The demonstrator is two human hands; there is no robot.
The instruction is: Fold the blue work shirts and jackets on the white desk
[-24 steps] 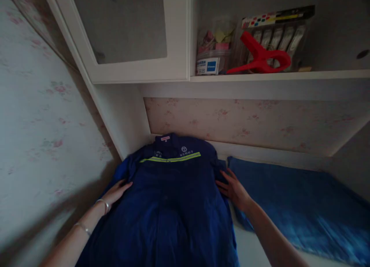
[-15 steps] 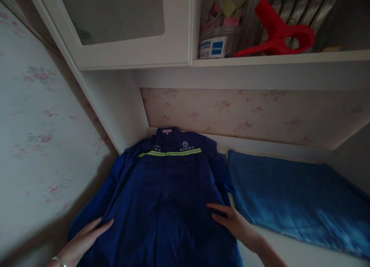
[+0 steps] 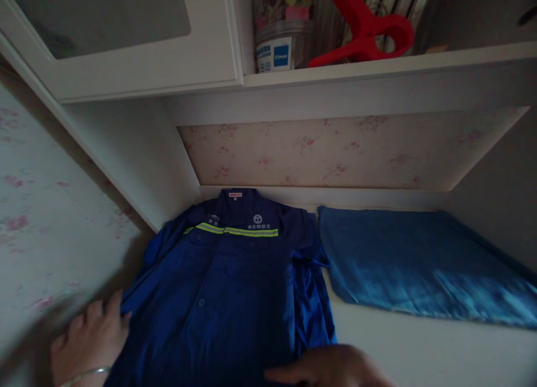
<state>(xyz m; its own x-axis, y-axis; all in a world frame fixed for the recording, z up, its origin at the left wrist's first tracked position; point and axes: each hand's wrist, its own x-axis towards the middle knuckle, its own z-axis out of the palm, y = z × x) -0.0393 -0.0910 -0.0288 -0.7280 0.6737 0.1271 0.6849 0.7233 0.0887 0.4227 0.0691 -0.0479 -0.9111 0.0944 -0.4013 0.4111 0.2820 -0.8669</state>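
The navy work jacket (image 3: 235,281) lies front-up on the white bench (image 3: 403,342), its long axis running from mid-frame down past the bottom edge, between the two hands. The left hand (image 3: 90,331), lower left, is at its side edge, fingers bent; the right hand (image 3: 331,367), bottom centre-right, overlaps its lower part. Whether either grips fabric, I cannot tell.

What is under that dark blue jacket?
Brighter blue cloth shows from under the right edge of the jacket, possibly its own sleeve. A white surface shows beyond that. Whatever lies beneath the jacket's middle is covered.
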